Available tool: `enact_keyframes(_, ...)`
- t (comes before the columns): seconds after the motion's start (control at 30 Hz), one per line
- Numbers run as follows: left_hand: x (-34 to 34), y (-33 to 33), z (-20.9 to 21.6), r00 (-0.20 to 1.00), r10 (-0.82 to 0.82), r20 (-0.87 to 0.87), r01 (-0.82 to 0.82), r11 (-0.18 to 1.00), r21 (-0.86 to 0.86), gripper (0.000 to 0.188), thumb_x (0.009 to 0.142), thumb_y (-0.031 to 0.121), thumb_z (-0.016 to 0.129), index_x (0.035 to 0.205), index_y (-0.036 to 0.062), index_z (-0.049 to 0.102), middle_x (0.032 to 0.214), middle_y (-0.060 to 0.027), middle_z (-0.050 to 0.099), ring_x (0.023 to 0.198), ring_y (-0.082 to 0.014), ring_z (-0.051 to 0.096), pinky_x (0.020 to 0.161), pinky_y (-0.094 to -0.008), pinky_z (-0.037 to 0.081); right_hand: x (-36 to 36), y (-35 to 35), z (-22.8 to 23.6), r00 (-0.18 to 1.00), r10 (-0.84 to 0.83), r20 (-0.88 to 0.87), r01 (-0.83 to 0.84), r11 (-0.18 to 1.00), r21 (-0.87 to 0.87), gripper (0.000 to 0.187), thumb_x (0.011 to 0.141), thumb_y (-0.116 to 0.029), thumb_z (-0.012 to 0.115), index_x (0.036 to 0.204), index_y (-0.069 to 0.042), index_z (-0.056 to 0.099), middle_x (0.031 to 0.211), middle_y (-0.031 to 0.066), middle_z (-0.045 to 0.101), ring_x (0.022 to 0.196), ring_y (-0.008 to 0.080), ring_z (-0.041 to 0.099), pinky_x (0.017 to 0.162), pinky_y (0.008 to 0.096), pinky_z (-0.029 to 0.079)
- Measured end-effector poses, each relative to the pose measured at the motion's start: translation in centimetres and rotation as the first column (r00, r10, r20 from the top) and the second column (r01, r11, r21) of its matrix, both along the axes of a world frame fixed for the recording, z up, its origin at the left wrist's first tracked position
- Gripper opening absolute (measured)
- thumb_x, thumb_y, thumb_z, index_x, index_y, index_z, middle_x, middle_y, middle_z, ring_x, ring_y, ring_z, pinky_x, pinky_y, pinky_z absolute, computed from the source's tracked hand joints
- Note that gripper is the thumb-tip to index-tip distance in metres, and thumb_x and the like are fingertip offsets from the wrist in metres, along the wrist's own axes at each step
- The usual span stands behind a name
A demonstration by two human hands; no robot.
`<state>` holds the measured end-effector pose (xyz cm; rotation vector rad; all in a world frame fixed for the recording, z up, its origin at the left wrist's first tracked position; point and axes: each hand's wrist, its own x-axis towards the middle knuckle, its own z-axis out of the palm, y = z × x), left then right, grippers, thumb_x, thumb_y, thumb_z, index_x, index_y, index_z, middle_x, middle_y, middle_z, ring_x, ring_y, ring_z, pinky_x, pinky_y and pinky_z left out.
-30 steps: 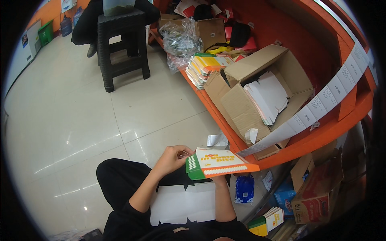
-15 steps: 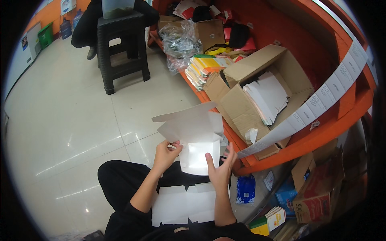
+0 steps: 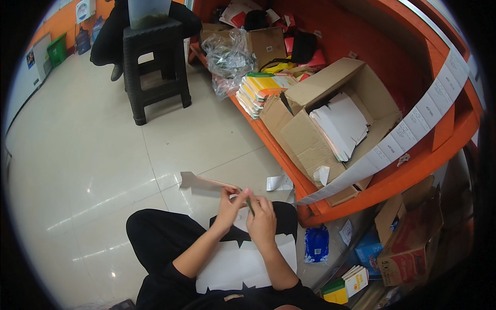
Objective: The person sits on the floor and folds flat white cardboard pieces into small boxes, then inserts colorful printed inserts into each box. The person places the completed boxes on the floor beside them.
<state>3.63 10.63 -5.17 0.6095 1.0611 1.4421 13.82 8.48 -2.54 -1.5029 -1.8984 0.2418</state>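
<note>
Over my lap, my left hand (image 3: pixel 228 211) pinches the edge of a partly folded white paper box (image 3: pixel 241 222). The fingers of my right hand (image 3: pixel 261 219) are closed on the box's right side, where a thin green strip shows. The box is tilted, with its long flap seen nearly edge-on reaching out to the left. Its inside is mostly hidden by my hands. A flat white die-cut box blank (image 3: pixel 227 263) with notched edges lies across my lap under my forearms.
To the right, an orange shelf (image 3: pixel 439 170) bears an open cardboard box (image 3: pixel 305 144) of stacked white blanks, with folded yellow-orange cartons (image 3: pixel 256 93) beside it. A long label strip (image 3: pixel 408 134) hangs over its edge. A black stool (image 3: pixel 155 67) and a seated person are ahead.
The paper box has turned from open and facing me to nearly edge-on. My right hand has moved left, closing on its side; my hands are now close together.
</note>
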Motion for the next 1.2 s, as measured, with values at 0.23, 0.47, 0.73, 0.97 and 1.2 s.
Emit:
enact_keyframes(0.23, -3.6, 1.5, -0.8, 0.972, -0.207, 0.110, 0.212, 0.977, -0.034, 0.028, 0.089, 0.015, 0.065, 0.113, 0.0019, 0.060, 0.100, -0.0035, 0.067, 0.093, -0.0109, 0.062, 0.083, -0.0263, 0.050, 0.6, 0.7, -0.4, 0.957, 0.037, -0.287, 0.014, 0.985, 0.172, 0.006, 0.081, -0.002, 0.070, 0.084, 0.000, 0.065, 0.084, 0.0099, 0.064, 0.063, 0.0201, 0.060, 0.055, 0.0275, 0.048)
enact_keyframes(0.47, -2.9, 0.6, 0.2, 0.910, -0.413, 0.024, 0.412, 0.911, 0.027, 0.021, 0.088, 0.011, 0.067, 0.107, 0.0022, 0.066, 0.100, -0.0042, 0.068, 0.092, -0.0105, 0.064, 0.085, -0.0256, 0.052, 1.5, 1.4, -2.5, 0.674, -0.047, -0.737, 0.001, 0.998, -0.062, 0.011, 0.088, 0.001, 0.065, 0.080, 0.001, 0.057, 0.080, -0.0004, 0.054, 0.069, 0.0044, 0.053, 0.061, 0.0200, 0.043)
enact_keyframes(0.73, -1.7, 0.0, 0.5, 0.909, -0.409, 0.077, 0.411, 0.912, -0.003, 0.019, 0.090, 0.007, 0.066, 0.108, 0.0034, 0.066, 0.105, -0.0033, 0.066, 0.097, -0.0107, 0.063, 0.089, -0.0248, 0.054, 2.1, 1.8, -3.0, 0.475, -0.078, -0.877, -0.111, 0.983, -0.147, 0.013, 0.087, -0.001, 0.068, 0.078, 0.002, 0.059, 0.082, 0.0002, 0.055, 0.074, 0.0044, 0.054, 0.066, 0.0198, 0.043)
enact_keyframes(0.97, -2.1, -0.1, -2.3, 0.950, -0.306, 0.061, 0.305, 0.952, 0.028, 0.031, 0.088, 0.011, 0.069, 0.116, 0.0043, 0.057, 0.110, -0.0063, 0.061, 0.101, -0.0172, 0.062, 0.090, -0.0317, 0.054, 2.1, 1.3, -1.1, 0.749, 0.019, -0.662, -0.105, 0.990, -0.090, 0.006, 0.087, 0.000, 0.067, 0.084, 0.005, 0.065, 0.086, 0.0018, 0.057, 0.077, 0.0066, 0.055, 0.070, 0.0189, 0.044)
enact_keyframes(1.2, -2.3, -0.7, -0.9, 0.913, -0.237, -0.332, 0.307, 0.936, 0.173, 0.036, 0.086, 0.018, 0.072, 0.116, 0.0035, 0.058, 0.111, -0.0078, 0.062, 0.105, -0.0219, 0.061, 0.094, -0.0354, 0.051, 3.6, 1.3, -1.8, 0.488, 0.090, -0.868, -0.250, 0.967, -0.041, 0.008, 0.081, 0.007, 0.071, 0.089, 0.004, 0.069, 0.091, 0.0076, 0.065, 0.084, 0.0115, 0.063, 0.077, 0.0222, 0.051)
